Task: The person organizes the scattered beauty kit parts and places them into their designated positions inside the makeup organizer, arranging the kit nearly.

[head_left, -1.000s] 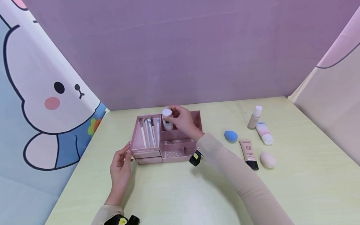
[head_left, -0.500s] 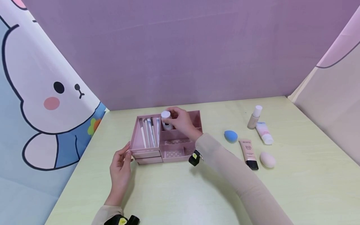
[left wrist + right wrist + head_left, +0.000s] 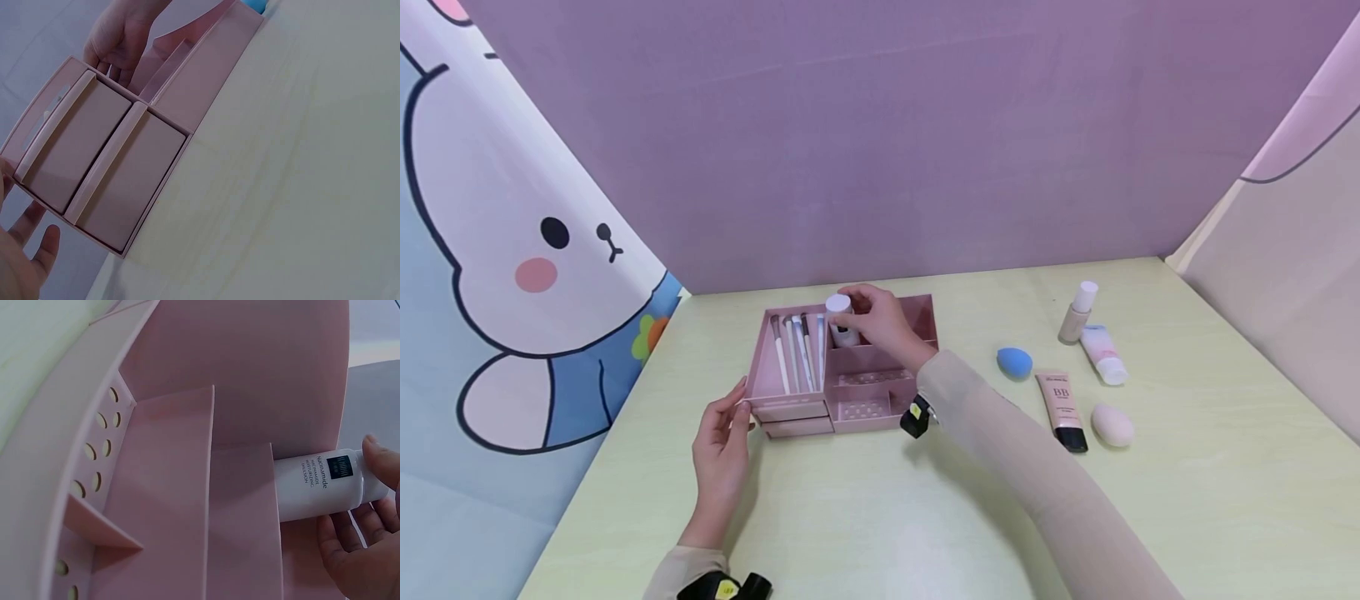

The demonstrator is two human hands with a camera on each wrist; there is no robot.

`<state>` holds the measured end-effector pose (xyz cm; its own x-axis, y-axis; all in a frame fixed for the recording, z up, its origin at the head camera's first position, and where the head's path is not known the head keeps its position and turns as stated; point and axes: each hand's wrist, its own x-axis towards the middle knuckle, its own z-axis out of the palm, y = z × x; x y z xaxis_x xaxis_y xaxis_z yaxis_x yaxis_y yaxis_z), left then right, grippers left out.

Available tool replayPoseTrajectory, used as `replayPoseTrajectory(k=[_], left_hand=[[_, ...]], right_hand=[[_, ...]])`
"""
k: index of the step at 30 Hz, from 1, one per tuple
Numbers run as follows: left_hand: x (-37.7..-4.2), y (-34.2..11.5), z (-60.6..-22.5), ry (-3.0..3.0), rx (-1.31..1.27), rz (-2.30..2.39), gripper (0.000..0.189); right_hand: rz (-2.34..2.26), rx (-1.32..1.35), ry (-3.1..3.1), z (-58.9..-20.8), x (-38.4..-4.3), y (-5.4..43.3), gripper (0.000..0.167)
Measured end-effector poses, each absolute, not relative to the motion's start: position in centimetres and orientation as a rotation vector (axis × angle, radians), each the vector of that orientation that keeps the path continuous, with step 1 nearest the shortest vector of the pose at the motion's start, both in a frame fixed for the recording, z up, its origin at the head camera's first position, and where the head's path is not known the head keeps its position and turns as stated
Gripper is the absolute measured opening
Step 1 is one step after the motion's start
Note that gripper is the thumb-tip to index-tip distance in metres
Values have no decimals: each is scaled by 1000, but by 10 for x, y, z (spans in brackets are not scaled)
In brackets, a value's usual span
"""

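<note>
At the pink makeup organizer [image 3: 790, 412], my right hand [image 3: 887, 323] holds a white bottle [image 3: 846, 337] by its upper part, between thumb and fingers. The bottle stands upright in the back left compartment of the organizer's right half, beside the divider. In the right wrist view the bottle [image 3: 312, 487] shows "Niacinamide moisturizing emulsion" lettering; its base is hidden behind a partition. My left hand [image 3: 722, 450] touches the organizer's front left corner with relaxed fingers. Several makeup brushes [image 3: 797, 354] lie in the tray on the left.
To the right on the table [image 3: 925, 517] are a blue makeup sponge [image 3: 1015, 362], a BB cream tube [image 3: 1062, 408], a pale pink sponge [image 3: 1112, 425], a white tube [image 3: 1103, 354] and an upright foundation bottle [image 3: 1078, 312]. A purple backdrop [image 3: 925, 150] rises behind.
My right hand and the white bottle have shifted slightly left, toward the brush tray's divider. The left hand and the organizer stay in place.
</note>
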<state>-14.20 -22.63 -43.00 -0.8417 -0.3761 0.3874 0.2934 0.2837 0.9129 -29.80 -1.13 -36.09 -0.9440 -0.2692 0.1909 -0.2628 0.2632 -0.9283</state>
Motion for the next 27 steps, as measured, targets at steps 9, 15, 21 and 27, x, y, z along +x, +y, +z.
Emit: replayPoseTrajectory(k=[9, 15, 21, 27], left_hand=[[-142, -226, -429, -2023, 85, -1610, 25], [-143, -227, -429, -2023, 91, -1615, 24], [-142, -226, -429, -2043, 110, -1618, 25], [-143, -226, -429, -2041, 109, -1616, 25]], right_hand=[[-1801, -540, 2503, -358, -299, -11, 44], [-1767, -573, 2503, -357, -298, -7, 48], [-1771, -599, 2511, -352, -295, 4, 53], [-1824, -595, 2491, -348, -296, 17, 54]])
